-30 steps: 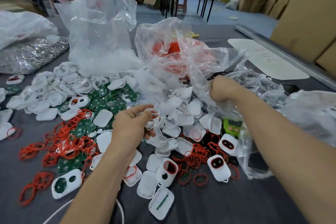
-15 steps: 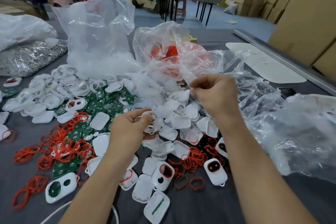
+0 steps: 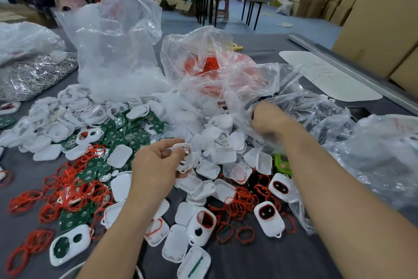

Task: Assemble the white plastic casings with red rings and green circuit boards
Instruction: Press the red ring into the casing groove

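**Item:** white plastic casing shell with cut-out windows (image 3: 182,157), pinched between the thumb and curled fingers of the left hand (image 3: 156,165). It is held just above the heap, long axis roughly upright.

**Right hand** (image 3: 268,120): blurred, sunk in the crumpled clear plastic bag (image 3: 316,115), beyond and to the right of the shell. Fingers look curled; whether they grip film, a part or nothing cannot be told.

**Stock:**
- Loose red rubber rings (image 3: 242,201) lie on the grey worktop (image 3: 248,260) between the forearms, nearer the right hand.
- Green rectangular circuit boards (image 3: 131,129) lie beyond the left hand, slightly leftward.

**Judgement:** the next part likely travels to the held shell.
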Demonstrator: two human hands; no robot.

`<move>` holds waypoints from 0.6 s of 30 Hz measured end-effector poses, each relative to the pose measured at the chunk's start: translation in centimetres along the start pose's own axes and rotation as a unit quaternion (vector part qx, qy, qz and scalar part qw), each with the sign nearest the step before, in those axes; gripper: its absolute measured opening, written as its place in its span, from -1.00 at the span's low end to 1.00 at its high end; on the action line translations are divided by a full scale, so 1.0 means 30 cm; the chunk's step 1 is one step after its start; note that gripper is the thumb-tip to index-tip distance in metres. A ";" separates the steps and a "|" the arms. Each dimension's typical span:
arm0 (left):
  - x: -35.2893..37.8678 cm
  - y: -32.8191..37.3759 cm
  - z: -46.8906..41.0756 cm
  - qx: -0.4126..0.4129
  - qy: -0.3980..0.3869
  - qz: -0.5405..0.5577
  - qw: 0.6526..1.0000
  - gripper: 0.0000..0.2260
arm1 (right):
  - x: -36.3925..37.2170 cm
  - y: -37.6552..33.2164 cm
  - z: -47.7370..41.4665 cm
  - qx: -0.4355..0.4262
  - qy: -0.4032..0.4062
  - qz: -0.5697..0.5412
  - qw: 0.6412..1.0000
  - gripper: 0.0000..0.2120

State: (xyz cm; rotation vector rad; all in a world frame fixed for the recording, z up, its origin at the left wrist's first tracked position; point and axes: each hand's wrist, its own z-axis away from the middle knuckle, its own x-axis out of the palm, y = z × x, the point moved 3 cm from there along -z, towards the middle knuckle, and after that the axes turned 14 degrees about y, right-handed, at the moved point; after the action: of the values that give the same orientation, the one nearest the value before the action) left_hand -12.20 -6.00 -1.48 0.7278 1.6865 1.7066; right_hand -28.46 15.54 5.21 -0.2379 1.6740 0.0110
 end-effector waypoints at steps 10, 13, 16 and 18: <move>0.009 -0.001 0.015 0.015 0.019 0.004 1.000 -0.82 | -0.152 0.002 0.164 0.080 0.377 -0.251 0.888 -0.80; 0.009 0.009 0.022 0.009 0.020 0.007 1.000 -0.82 | -0.128 -0.103 0.261 0.028 0.314 -0.439 0.841 -0.85; 0.006 0.019 0.027 0.011 0.031 0.004 0.999 -0.87 | -0.007 -0.219 0.330 0.067 0.090 -0.663 0.740 -0.81; 0.004 0.025 0.034 0.011 0.031 0.003 0.999 -0.87 | 0.068 -0.253 0.359 0.106 0.025 -0.682 0.724 -0.80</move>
State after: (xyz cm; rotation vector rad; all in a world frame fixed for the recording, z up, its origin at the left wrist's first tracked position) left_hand -11.54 -5.25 -0.69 0.6974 1.7485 1.7346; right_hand -16.86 9.40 2.91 -1.2492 1.1766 -1.2939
